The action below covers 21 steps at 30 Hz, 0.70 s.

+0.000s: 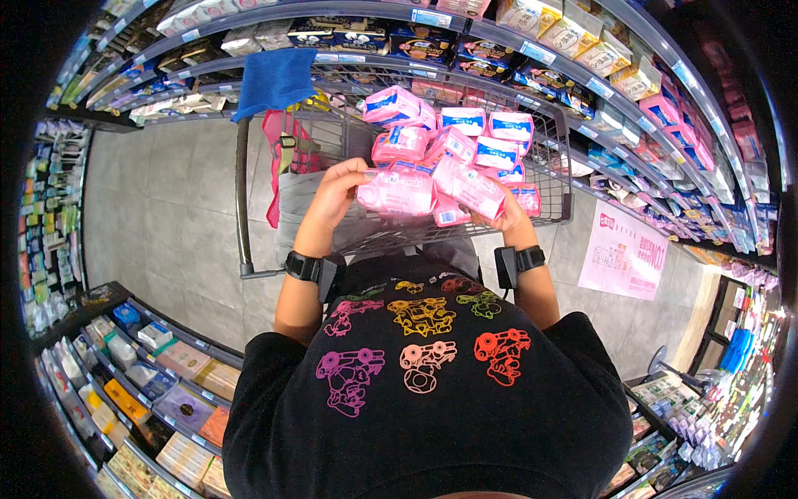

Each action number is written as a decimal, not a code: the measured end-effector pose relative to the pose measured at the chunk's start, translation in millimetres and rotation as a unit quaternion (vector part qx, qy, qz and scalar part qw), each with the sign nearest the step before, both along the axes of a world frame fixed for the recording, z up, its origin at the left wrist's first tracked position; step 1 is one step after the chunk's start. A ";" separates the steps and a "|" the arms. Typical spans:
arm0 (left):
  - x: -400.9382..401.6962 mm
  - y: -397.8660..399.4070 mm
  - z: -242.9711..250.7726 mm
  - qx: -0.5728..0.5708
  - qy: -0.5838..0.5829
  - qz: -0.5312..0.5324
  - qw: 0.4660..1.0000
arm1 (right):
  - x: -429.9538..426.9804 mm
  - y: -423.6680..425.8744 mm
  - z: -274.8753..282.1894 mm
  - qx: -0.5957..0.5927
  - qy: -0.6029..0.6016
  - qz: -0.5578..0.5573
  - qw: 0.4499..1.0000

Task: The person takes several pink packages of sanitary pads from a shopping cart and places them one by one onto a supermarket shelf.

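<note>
My left hand (340,193) grips one end of a pink plastic-wrapped package (399,192), fingers over its top. A second pink package (469,187), lying at a slant, is held at its lower right end by my right hand (508,212). The two packages meet side by side over a metal wire shopping cart (561,156). Under and beyond them, several similar pink packages with blue labels (495,151) lie heaped in the cart. They look like packs of sanitary pads. Parts of the lower packs are hidden beneath the held ones.
A blue cloth (274,81) hangs over the cart's handle end, near a pink bag with a buckled strap (274,168). Stocked store shelves (474,37) curve along the far side. Lower shelves (174,387) stand behind me. A pink printed poster (623,252) is at the right above grey floor tiles.
</note>
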State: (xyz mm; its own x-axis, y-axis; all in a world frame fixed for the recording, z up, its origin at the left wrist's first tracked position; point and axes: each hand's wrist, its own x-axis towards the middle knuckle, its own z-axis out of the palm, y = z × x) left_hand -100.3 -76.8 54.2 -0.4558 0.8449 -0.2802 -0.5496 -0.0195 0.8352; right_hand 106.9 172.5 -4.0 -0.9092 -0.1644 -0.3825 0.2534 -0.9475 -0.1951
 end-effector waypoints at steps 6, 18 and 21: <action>6.9 -3.5 4.2 -0.001 -0.014 0.032 0.999 | -3.2 -0.9 2.0 -0.040 -0.072 0.053 0.995; 18.8 -8.7 -0.6 0.012 -0.038 0.059 0.997 | -4.6 17.2 -11.6 -0.062 -0.099 0.101 0.988; 19.5 -11.7 -8.2 0.023 -0.044 0.075 0.996 | -6.3 15.6 -10.7 -0.017 -0.072 0.120 0.990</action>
State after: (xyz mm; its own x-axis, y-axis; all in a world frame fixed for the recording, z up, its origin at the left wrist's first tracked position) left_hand -80.8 -88.5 46.1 -0.5528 0.7823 -0.2871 -0.6082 -0.1432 0.7808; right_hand 100.6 188.1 -14.7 -0.7786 -0.3841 -0.4962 0.4950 -0.8619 -0.1096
